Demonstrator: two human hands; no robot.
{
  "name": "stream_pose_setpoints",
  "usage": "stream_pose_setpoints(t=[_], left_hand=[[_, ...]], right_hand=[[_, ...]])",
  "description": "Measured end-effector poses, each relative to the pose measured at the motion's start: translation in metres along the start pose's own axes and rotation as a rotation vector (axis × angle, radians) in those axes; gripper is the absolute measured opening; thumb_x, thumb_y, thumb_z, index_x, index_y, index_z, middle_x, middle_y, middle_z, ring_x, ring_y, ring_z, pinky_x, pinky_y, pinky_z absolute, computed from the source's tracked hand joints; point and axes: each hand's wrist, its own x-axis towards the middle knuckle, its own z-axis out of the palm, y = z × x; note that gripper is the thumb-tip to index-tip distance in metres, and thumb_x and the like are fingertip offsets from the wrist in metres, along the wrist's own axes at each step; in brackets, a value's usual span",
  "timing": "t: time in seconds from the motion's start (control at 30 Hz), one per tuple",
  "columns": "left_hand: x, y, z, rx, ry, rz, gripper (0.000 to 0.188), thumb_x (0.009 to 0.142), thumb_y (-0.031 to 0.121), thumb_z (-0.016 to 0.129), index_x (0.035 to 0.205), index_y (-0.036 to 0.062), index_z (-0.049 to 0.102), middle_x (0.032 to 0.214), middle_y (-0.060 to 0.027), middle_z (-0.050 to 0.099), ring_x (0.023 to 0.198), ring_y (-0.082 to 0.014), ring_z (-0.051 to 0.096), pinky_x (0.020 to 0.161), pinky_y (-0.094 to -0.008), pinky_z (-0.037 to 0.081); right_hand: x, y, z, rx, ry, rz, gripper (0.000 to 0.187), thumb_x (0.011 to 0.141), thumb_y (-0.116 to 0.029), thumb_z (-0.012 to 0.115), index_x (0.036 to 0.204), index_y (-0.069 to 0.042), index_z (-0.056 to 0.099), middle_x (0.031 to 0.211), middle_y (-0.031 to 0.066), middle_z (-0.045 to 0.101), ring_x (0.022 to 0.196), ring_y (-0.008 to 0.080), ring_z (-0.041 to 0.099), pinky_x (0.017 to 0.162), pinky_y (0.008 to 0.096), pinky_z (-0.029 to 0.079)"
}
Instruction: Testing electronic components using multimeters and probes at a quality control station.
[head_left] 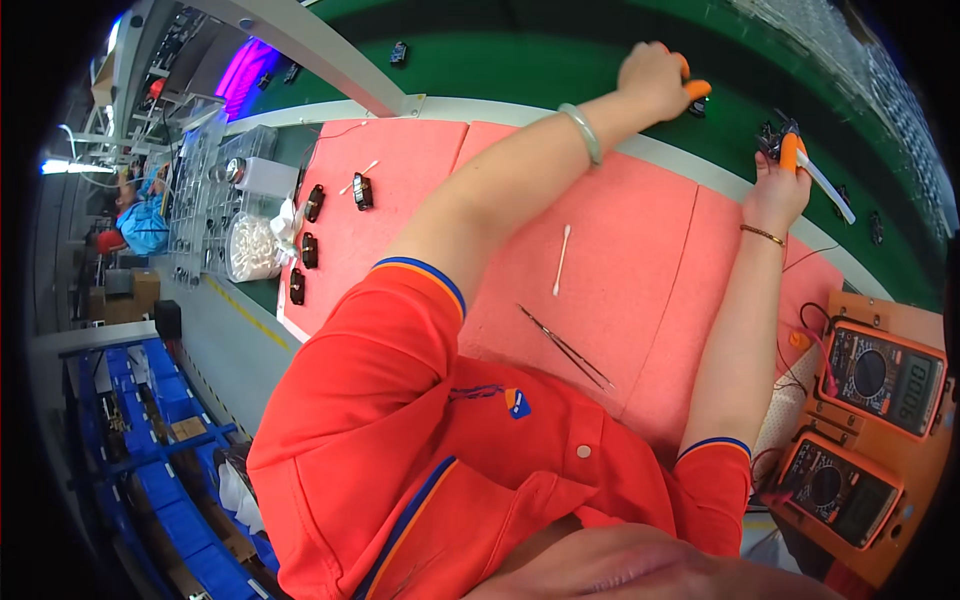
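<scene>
My left hand (655, 82) reaches far over the green belt, orange covers on its fingertips. Its curled fingers are at a small black part (698, 106), which they seem to pinch; the grip is partly hidden. Further right, my right hand (777, 192) is closed on a cluster of small black parts (772, 138), also with an orange fingertip cover. A white strip (828, 188) sticks out beside those fingers; whether it is held I cannot tell. Between my arms, a cotton swab (563, 260) and dark tweezers (565, 346) lie on the pink mat (625, 255).
Black parts (310, 250) sit on the mat's left side, near a bag of cotton swabs (254, 248). More parts (399, 53) lie on the green belt (500, 50). Two orange multimeters (880, 375) stand at right. Blue bins (165, 470) and a person in blue (145, 222) are at left.
</scene>
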Motion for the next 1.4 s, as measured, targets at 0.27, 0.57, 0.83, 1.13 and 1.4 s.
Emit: stream_pose_setpoints(t=[0.27, 0.57, 0.83, 1.13, 1.4], left_hand=[[0.007, -0.186, -0.106, 0.753, -0.277, -0.791, 0.036, 0.076, 0.023, 0.044, 0.11, 0.0135, 0.051, 0.121, -0.0147, 0.04, 0.113, -0.0307, 0.036, 0.089, -0.0561, 0.023], [-0.023, -0.157, -0.095, -0.221, -0.294, -0.302, 0.036, 0.076, 0.023, 0.055, 0.109, 0.0101, 0.049, 0.091, -0.008, 0.056, 0.084, -0.0156, 0.05, 0.073, -0.0229, 0.04], [-0.035, -0.002, -0.073, -0.766, -0.531, -0.104, 0.026, 0.084, 0.02, 0.044, 0.104, 0.0037, 0.049, 0.074, -0.0007, 0.051, 0.065, -0.0075, 0.042, 0.06, -0.0188, 0.037], [-0.039, 0.007, -0.052, -0.945, -0.517, -0.155, 0.032, 0.086, 0.022, 0.042, 0.109, 0.0002, 0.045, 0.074, -0.0013, 0.051, 0.064, -0.0072, 0.043, 0.061, -0.0194, 0.039], [-0.043, 0.005, -0.057, -1.189, -0.528, -0.132, 0.035, 0.086, 0.021, 0.042, 0.114, 0.0007, 0.042, 0.073, -0.0023, 0.05, 0.062, -0.0075, 0.045, 0.059, -0.0188, 0.04]], right_hand=[[-0.009, 0.006, 0.013, -0.01, -0.105, 0.061, 0.019, 0.083, -0.008, 0.043, 0.101, -0.001, 0.046, 0.087, 0.0071, 0.053, 0.076, 0.016, 0.054, 0.065, 0.0255, 0.046], [-0.021, 0.011, 0.022, -0.099, -0.422, 0.011, 0.026, 0.083, -0.009, 0.047, 0.106, 0.0, 0.047, 0.092, 0.0061, 0.054, 0.076, 0.0117, 0.054, 0.063, 0.0216, 0.045], [-0.025, 0.0, 0.024, -0.214, -0.518, -0.089, 0.028, 0.081, -0.009, 0.05, 0.107, 0.0, 0.047, 0.095, 0.0051, 0.054, 0.082, 0.0117, 0.053, 0.067, 0.0211, 0.045], [-0.027, 0.004, 0.024, -0.113, -0.594, 0.144, 0.029, 0.082, -0.01, 0.05, 0.109, -0.001, 0.044, 0.097, 0.0057, 0.052, 0.087, 0.0148, 0.052, 0.075, 0.0271, 0.044], [-0.026, 0.004, 0.018, 0.14, -0.611, 0.302, 0.03, 0.082, -0.013, 0.049, 0.11, -0.004, 0.041, 0.099, 0.0086, 0.051, 0.09, 0.0175, 0.051, 0.08, 0.0348, 0.044]])
